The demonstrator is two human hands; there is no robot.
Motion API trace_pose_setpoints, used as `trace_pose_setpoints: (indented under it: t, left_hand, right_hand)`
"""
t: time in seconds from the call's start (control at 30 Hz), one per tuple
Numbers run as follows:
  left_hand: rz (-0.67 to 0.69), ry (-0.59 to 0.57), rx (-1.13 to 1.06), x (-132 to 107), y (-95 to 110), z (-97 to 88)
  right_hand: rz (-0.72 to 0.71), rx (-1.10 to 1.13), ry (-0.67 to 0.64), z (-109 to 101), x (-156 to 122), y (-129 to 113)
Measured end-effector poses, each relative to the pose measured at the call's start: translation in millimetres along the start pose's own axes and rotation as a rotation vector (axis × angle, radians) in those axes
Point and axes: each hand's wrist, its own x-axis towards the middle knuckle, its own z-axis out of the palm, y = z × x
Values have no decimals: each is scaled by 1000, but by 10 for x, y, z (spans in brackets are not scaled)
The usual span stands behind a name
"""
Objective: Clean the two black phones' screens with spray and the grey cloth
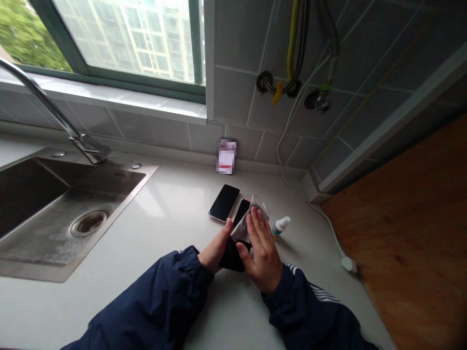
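Observation:
My left hand [214,249] grips a black smartphone [230,258] by its left side, thumb along the edge; its other fingers are hidden underneath. Over the upper part of that phone lies a light grey cloth [241,230]. The fingers of my right hand [263,253] lie long and flat against the cloth, pressing it to the phone, with the thumb low near the screen. Just beyond, a second phone [224,202] with a dark screen and pale edge lies on the counter. Beside it is a dark-screened device [241,209], partly covered by the cloth.
A small spray bottle [281,225] with a white top stands right of my hands. A device with a blurred screen [226,156] leans against the wall. The steel sink [109,214] and faucet [87,146] are at left. A white cable [292,187] runs to a plug [349,264].

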Motion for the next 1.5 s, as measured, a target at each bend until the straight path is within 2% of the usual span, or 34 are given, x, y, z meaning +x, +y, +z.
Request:
trace_pose_setpoints:
  t: [0.23,0.4,0.6,0.8,1.03,1.17,1.33,1.43,1.5]
  left_hand:
    - [-99,120,-165,52,84,-38]
    - [-161,129,-367,63,141,-84]
    - [-166,159,-394,59,215,-97]
    - [-165,200,-356,36,236,-101]
    - [-157,105,-435,31,182,-208]
    - [-170,81,-495,35,176,-233]
    - [-200,67,-516,17,203,-195]
    - [-204,28,-495,15,195,-166]
    - [-196,42,-464,28,166,-159]
  right_hand:
    - [-176,68,-164,-33,-24,-28]
    - [-281,96,-269,-51,-43,-59]
    - [-393,144,-369,-96,-43,-122]
    - [-437,173,-368,-116,-38,-122]
    - [-477,270,-298,-144,-47,-150]
    - [-498,238,-325,-180,-9,-154]
    - [-475,201,-249,-172,-1,-142]
    - [-397,167,-213,-141,-24,-129]
    - [-336,111,-241,-121,-35,-111]
